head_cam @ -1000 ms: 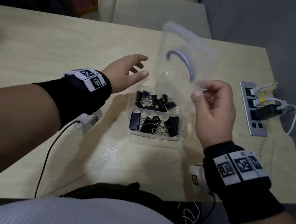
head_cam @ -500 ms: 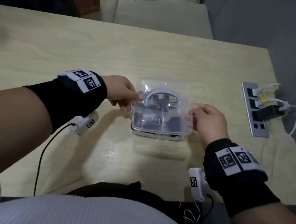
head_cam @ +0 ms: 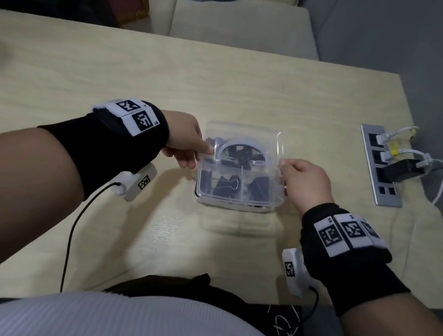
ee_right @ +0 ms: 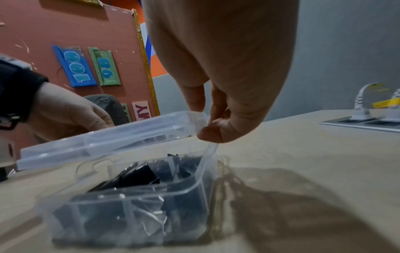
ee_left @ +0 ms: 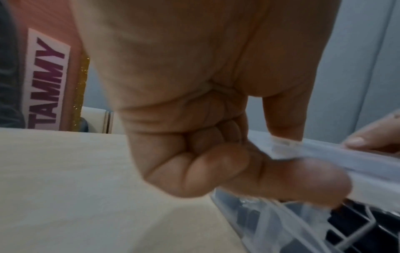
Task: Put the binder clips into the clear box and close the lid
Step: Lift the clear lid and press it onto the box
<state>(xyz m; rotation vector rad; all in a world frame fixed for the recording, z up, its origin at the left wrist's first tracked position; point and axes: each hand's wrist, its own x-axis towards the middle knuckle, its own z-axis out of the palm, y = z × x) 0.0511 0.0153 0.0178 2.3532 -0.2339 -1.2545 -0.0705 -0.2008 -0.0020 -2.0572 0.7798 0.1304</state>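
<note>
A clear box sits mid-table with several black binder clips in its compartments. The clear lid hovers just above the box, tilted and not seated. My left hand pinches the lid's left edge between thumb and forefinger. On the opposite edge my right hand pinches the lid's right side; the latch flap hangs down below its fingers.
A grey power strip with white plugs and a black adapter lies at the table's right edge. A black cable runs from my left wrist camera across the table's near side. Cream chairs stand beyond the far edge.
The lid stood upright in my right hand a second ago with my left hand free. Both hands have brought it down flat over the box, and it has sunk slightly lower since half a second ago.
</note>
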